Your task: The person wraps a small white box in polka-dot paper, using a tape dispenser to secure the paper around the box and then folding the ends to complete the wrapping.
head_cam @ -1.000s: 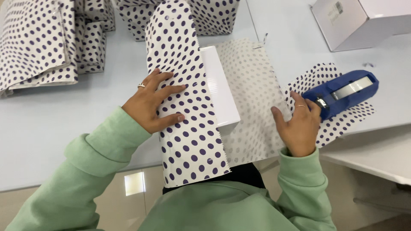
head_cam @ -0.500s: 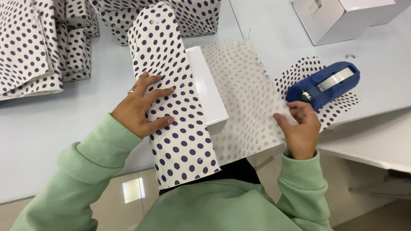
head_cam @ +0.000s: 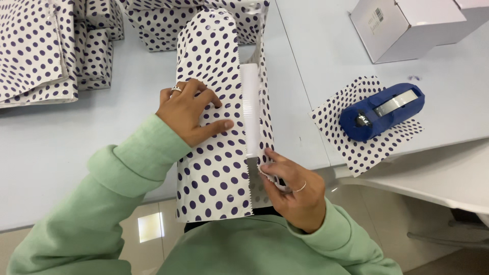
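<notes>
My right hand [head_cam: 290,186] has left the dispenser [head_cam: 382,111] and now pinches the paper's [head_cam: 214,147] right flap, lifting it. My left hand [head_cam: 189,109] lies open, flat on the left flap over the box [head_cam: 250,109]. Seam unclosed, untaped.

Wrapping paper [head_cam: 214,153]: white with dark purple polka dots. Box [head_cam: 250,109] showing between the paper edges: plain white. Tape dispenser [head_cam: 382,110]: dark blue, seated on a paper scrap [head_cam: 356,153] of the same white-and-purple dot pattern. Wrapped parcels [head_cam: 46,46]: identical dot pattern. Cardboard box [head_cam: 407,25]: white. Table [head_cam: 76,147]: pale blue-grey. Sleeves [head_cam: 127,173]: light green.
</notes>
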